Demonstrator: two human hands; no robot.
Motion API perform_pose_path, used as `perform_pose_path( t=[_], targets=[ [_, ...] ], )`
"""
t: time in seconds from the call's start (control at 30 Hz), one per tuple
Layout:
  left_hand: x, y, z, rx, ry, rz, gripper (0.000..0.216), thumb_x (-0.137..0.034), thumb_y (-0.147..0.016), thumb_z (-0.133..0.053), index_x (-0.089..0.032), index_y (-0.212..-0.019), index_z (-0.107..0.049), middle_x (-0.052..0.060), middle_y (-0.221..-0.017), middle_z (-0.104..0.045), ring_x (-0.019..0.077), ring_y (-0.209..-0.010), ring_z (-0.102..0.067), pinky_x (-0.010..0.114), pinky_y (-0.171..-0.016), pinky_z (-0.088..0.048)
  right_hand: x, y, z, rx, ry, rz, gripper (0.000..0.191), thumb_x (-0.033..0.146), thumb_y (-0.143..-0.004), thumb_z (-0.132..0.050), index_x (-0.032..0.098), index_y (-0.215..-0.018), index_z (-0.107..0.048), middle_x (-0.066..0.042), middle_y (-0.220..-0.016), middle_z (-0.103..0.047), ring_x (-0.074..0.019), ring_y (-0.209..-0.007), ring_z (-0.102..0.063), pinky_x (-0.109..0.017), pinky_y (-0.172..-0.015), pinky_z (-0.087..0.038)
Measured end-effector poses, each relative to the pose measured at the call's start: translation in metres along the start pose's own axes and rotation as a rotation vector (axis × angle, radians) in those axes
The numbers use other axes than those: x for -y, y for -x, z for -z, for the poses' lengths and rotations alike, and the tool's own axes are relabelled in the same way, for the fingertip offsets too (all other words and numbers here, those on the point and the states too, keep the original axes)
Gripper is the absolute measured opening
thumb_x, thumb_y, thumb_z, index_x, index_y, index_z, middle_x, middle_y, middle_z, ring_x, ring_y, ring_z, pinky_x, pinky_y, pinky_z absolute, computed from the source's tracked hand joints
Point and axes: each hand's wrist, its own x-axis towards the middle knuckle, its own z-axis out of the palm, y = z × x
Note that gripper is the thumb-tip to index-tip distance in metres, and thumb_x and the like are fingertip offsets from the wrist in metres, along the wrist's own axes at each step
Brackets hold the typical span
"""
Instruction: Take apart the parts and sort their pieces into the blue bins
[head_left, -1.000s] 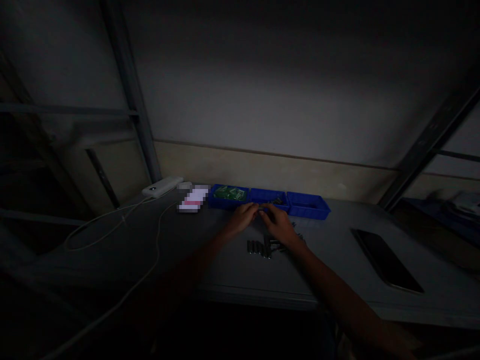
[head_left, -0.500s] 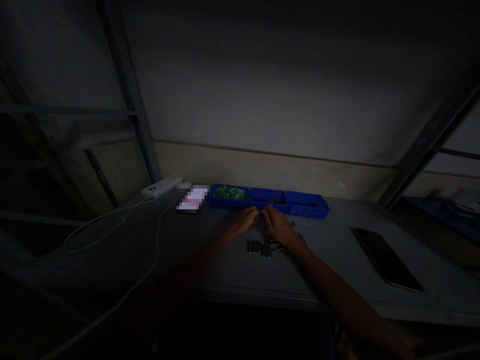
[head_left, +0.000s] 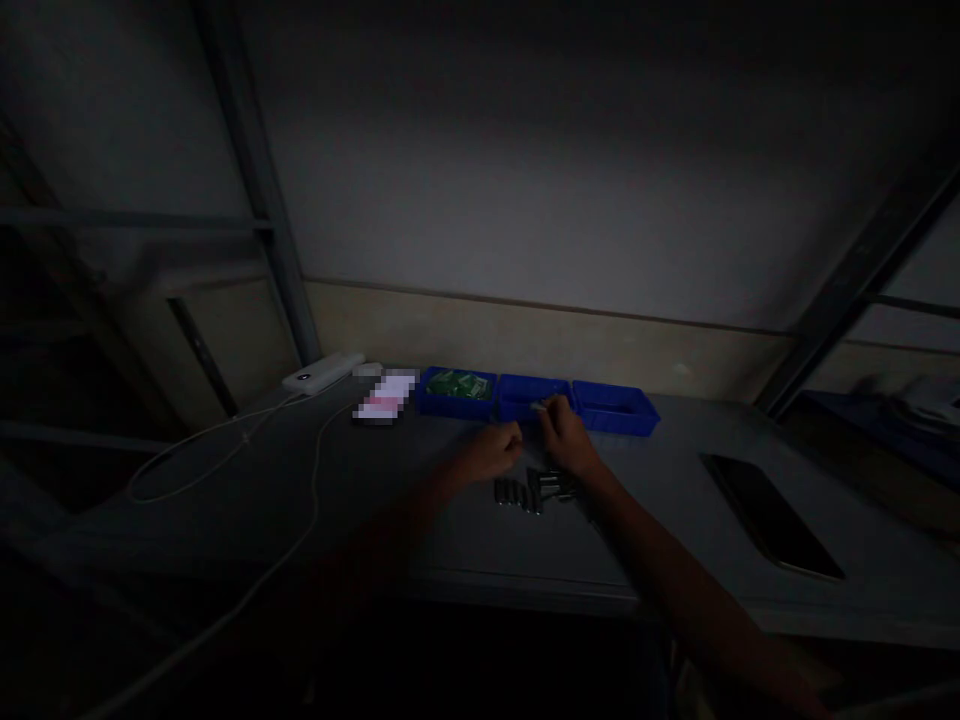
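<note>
My left hand (head_left: 495,452) rests on the grey table (head_left: 360,500) with its fingers curled into a loose fist; what it holds, if anything, is hidden. My right hand (head_left: 564,436) reaches over the middle blue bin (head_left: 525,397) and pinches a small pale part at its front rim. Just in front of both hands lies a row of several small dark metal cylinders (head_left: 525,492). The left blue bin (head_left: 457,390) holds green pieces. The right blue bin (head_left: 615,410) stands beside them.
A black phone (head_left: 772,515) lies face up at the right. A white power bank (head_left: 324,371) with white cables (head_left: 225,450) sits at the back left, next to a blurred pink-and-white item (head_left: 384,397). Metal shelf posts rise at both sides. The scene is very dim.
My hands have parted: the right one moved forward to the middle bin with a small part, and the left one drew back slightly and closed.
</note>
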Motion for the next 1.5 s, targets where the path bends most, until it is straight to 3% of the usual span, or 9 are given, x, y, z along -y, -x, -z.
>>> perform_pose_path(
  t=[0.17, 0.3, 0.57, 0.73, 0.83, 1.0, 1.1, 1.23, 1.5],
  targets=[
    [0.003, 0.004, -0.003, 0.149, -0.078, -0.166, 0.011, -0.024, -0.077, -0.051, -0.02, -0.078, -0.061, -0.001, -0.063, -0.062, 0.012, -0.055, -0.053, 0.021, -0.052, -0.033, -0.028, -0.008, 0.017, -0.148, 0.178, -0.24, 0.028, 0.039, -0.086, -0.04, 0.015, -0.094, -0.051, -0.007, -0.074, -0.062, -0.018, -0.065, -0.057, -0.025, -0.058, -0.037],
    [0.002, 0.006, -0.001, 0.223, -0.05, -0.205, 0.013, -0.03, -0.075, -0.057, -0.021, -0.083, -0.064, -0.001, -0.066, -0.065, 0.0122, -0.056, -0.057, 0.02, -0.052, -0.035, -0.036, -0.009, 0.022, -0.142, 0.286, -0.357, 0.03, 0.04, -0.085, -0.044, 0.015, -0.095, -0.056, -0.01, -0.077, -0.065, -0.0192, -0.068, -0.059, -0.026, -0.06, -0.037],
    [0.004, 0.003, -0.001, 0.18, -0.013, -0.192, 0.023, -0.018, -0.078, -0.049, -0.024, -0.092, -0.065, 0.0, -0.087, -0.069, 0.014, -0.078, -0.061, 0.021, -0.069, -0.041, -0.038, -0.008, 0.02, -0.128, 0.339, -0.359, 0.035, 0.039, -0.085, -0.044, 0.014, -0.107, -0.054, -0.012, -0.08, -0.066, -0.0217, -0.072, -0.061, -0.028, -0.062, -0.038],
    [0.005, 0.002, 0.004, 0.288, -0.007, -0.219, 0.022, -0.015, -0.074, -0.051, -0.023, -0.089, -0.066, 0.0, -0.075, -0.068, 0.0134, -0.064, -0.059, 0.021, -0.06, -0.04, -0.025, -0.005, 0.017, -0.053, 0.32, -0.228, 0.03, 0.037, -0.083, -0.048, 0.016, -0.103, -0.057, -0.006, -0.072, -0.065, -0.0175, -0.064, -0.06, -0.024, -0.056, -0.036],
    [0.007, 0.0, 0.005, 0.235, -0.042, -0.155, 0.015, -0.017, -0.073, -0.053, -0.021, -0.08, -0.065, 0.0, -0.071, -0.066, 0.0143, -0.064, -0.057, 0.022, -0.06, -0.039, -0.009, -0.002, 0.011, 0.074, 0.267, -0.127, 0.026, 0.035, -0.084, -0.047, 0.018, -0.097, -0.06, -0.004, -0.07, -0.065, -0.0155, -0.061, -0.059, -0.024, -0.056, -0.036],
    [0.011, -0.002, 0.009, 0.082, -0.143, -0.085, 0.012, -0.022, -0.078, -0.049, -0.02, -0.08, -0.06, 0.001, -0.075, -0.065, 0.0149, -0.07, -0.057, 0.022, -0.063, -0.038, 0.006, 0.002, 0.004, 0.222, 0.236, -0.003, 0.026, 0.032, -0.087, -0.041, 0.018, -0.084, -0.062, -0.006, -0.079, -0.067, -0.0158, -0.072, -0.061, -0.024, -0.062, -0.037],
    [0.013, -0.001, 0.01, 0.118, -0.152, -0.12, 0.014, -0.026, -0.073, -0.057, -0.021, -0.086, -0.06, 0.001, -0.07, -0.063, 0.0153, -0.064, -0.056, 0.022, -0.059, -0.036, 0.006, 0.003, 0.004, 0.249, 0.268, 0.003, 0.031, 0.032, -0.089, -0.038, 0.018, -0.076, -0.062, -0.006, -0.074, -0.066, -0.0158, -0.07, -0.06, -0.024, -0.061, -0.036],
    [0.012, 0.001, 0.009, 0.164, -0.165, -0.128, 0.007, -0.02, -0.071, -0.057, -0.022, -0.076, -0.06, 0.0, -0.065, -0.059, 0.015, -0.063, -0.053, 0.023, -0.061, -0.037, 0.007, 0.003, 0.006, 0.264, 0.295, 0.01, 0.034, 0.032, -0.09, -0.036, 0.018, -0.072, -0.061, -0.006, -0.071, -0.066, -0.0155, -0.067, -0.059, -0.024, -0.059, -0.034],
    [0.012, -0.004, 0.006, -0.117, -0.078, -0.08, 0.008, -0.025, -0.076, -0.054, -0.019, -0.08, -0.057, 0.003, -0.08, -0.058, 0.017, -0.077, -0.053, 0.027, -0.073, -0.04, 0.01, 0.006, 0.003, 0.297, 0.29, 0.057, 0.032, 0.03, -0.09, -0.035, 0.018, -0.074, -0.061, -0.006, -0.069, -0.065, -0.0153, -0.065, -0.059, -0.024, -0.058, -0.034]
  ],
)
